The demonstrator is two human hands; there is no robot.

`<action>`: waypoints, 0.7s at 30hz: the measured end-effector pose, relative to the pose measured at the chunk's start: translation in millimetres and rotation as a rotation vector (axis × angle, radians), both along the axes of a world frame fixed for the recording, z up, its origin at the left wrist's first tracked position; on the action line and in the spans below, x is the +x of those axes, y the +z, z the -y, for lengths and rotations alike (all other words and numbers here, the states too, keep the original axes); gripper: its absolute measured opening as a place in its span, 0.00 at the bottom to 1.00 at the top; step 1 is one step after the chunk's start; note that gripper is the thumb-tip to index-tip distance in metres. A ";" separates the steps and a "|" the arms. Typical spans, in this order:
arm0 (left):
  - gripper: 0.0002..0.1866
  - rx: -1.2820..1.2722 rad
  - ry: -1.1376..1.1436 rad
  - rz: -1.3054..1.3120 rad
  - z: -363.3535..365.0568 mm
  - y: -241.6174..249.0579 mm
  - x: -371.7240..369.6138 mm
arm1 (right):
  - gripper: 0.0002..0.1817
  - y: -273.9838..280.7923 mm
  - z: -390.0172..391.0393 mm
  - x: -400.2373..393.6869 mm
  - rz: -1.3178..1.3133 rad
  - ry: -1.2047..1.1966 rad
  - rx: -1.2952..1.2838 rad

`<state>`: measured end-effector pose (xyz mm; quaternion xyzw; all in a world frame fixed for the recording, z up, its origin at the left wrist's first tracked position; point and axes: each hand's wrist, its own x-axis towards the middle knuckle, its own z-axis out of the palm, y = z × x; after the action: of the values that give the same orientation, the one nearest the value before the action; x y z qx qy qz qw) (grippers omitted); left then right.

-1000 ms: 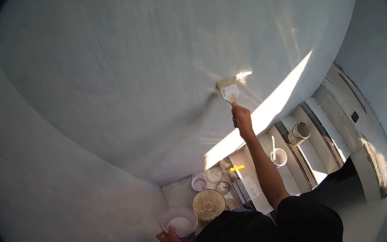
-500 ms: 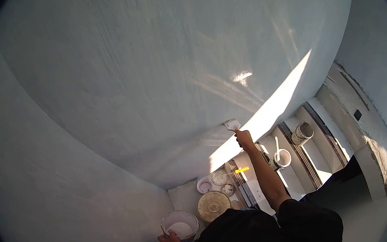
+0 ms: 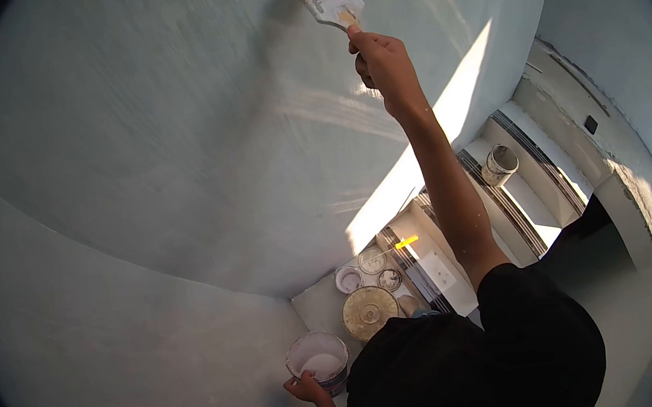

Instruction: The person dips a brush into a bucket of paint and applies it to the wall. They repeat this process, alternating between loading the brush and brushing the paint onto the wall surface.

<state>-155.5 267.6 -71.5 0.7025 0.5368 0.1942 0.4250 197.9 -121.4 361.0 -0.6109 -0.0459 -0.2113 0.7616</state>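
Observation:
My right hand (image 3: 388, 66) grips the handle of a wide paintbrush (image 3: 334, 3), its pale bristles angled up to the left against the painted wall (image 3: 191, 98). White paint coats the brush's body. Low on the left, my left hand (image 3: 306, 388) is closed on the rim of a paint bucket (image 3: 317, 345). Pale paint lies inside that bucket.
A round lidded tub (image 3: 370, 313) stands on the landing beside small paint containers, among them a pinkish one (image 3: 348, 280). A yellow-headed tool (image 3: 406, 241) lies nearby. Steps with dark striped edges run off to the right, with a splattered can (image 3: 500, 165) on one.
My right hand has swung up the wall with the paintbrush, from low near the sunlit patch to much higher. My left hand stays on the bucket, and the view has shifted slightly.

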 end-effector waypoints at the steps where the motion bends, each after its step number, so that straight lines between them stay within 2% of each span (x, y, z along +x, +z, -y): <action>1: 0.19 -0.002 -0.008 -0.004 -2.4 -3.5 0.2 | 0.18 10.6 -2.1 3.7 0.087 0.013 0.000; 4: 0.19 0.005 -0.021 0.010 -8.5 -21.2 -2.3 | 0.19 6.4 -10.1 19.8 0.092 0.066 0.018; 5: 0.19 0.021 -0.028 0.029 -8.8 -23.7 -3.3 | 0.20 -13.9 -13.6 29.4 0.044 0.071 -0.007; 7: 0.19 0.026 -0.017 0.070 -7.4 -23.4 -1.6 | 0.23 -88.8 -21.7 51.7 0.037 0.116 0.009; 9: 0.20 -0.001 0.014 0.107 0.2 -11.3 -3.0 | 0.23 -176.2 -32.6 51.6 0.014 0.000 -0.034; 13: 0.21 -0.066 0.096 0.122 11.6 16.8 -6.8 | 0.24 -350.7 -37.3 24.2 -0.234 0.009 -0.057; 14: 0.21 -0.079 0.114 0.128 14.8 21.8 -7.9 | 0.24 -401.1 -34.1 23.0 -0.312 -0.026 -0.128; 16: 0.21 -0.059 0.119 0.114 9.4 18.5 -8.9 | 0.28 -428.1 -29.2 -2.2 -0.566 0.003 -0.160; 18: 0.21 -0.001 0.091 0.068 -8.4 -11.3 -19.1 | 0.26 -446.2 -23.0 -19.0 -0.647 0.035 -0.149; 21: 0.21 -0.038 0.075 0.010 -17.7 -18.2 -24.7 | 0.27 -459.1 -14.2 -31.6 -0.804 0.082 -0.185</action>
<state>-180.2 285.4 -89.7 0.6729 0.5642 0.2032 0.4332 166.2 -107.3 -98.1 -0.7084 0.2123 0.0796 0.6683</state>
